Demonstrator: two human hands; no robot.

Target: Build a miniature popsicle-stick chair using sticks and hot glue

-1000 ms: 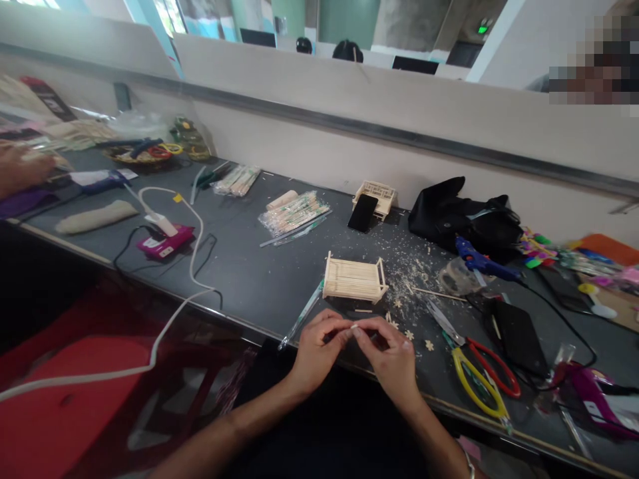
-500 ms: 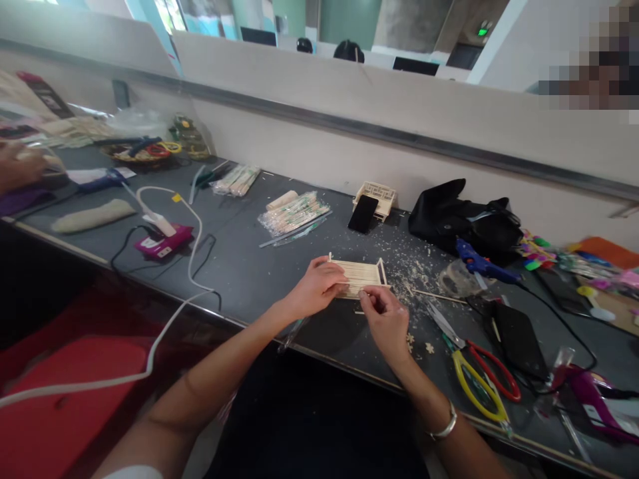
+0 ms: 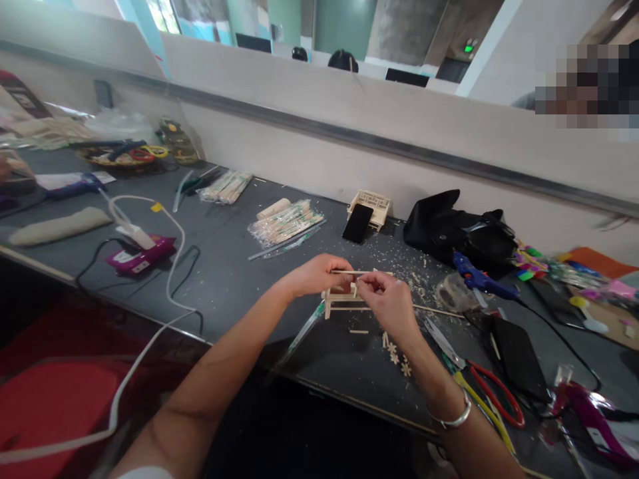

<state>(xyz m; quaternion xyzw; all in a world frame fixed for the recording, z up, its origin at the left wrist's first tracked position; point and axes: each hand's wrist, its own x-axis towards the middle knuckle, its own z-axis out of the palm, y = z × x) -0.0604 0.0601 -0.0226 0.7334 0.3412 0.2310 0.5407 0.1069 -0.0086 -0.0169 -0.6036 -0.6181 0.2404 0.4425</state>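
A miniature piece of furniture made of pale wooden sticks (image 3: 344, 307) stands tilted on the dark table between my hands, its slatted surface seen edge-on. My left hand (image 3: 319, 274) is closed around its upper left side, with the fingertips hidden behind it. The thumb and fingers of my right hand (image 3: 392, 303) pinch together at a short pale piece of wood (image 3: 353, 289) against the model's underside. A loose short stick (image 3: 359, 331) and several small flower-shaped wooden pieces (image 3: 393, 354) lie just in front.
Scissors (image 3: 444, 342) and a blue glue gun (image 3: 479, 276) lie on the right. Behind are a phone (image 3: 357, 223) leaning on a second stick model (image 3: 377, 203), bagged sticks (image 3: 287, 223) and a black bag (image 3: 456, 223). A power strip (image 3: 142, 256) with a white cable sits left.
The stick model has been tipped up from lying with its slats facing me. My right fingers have moved up and inward to its underside. The view has shifted slightly right.
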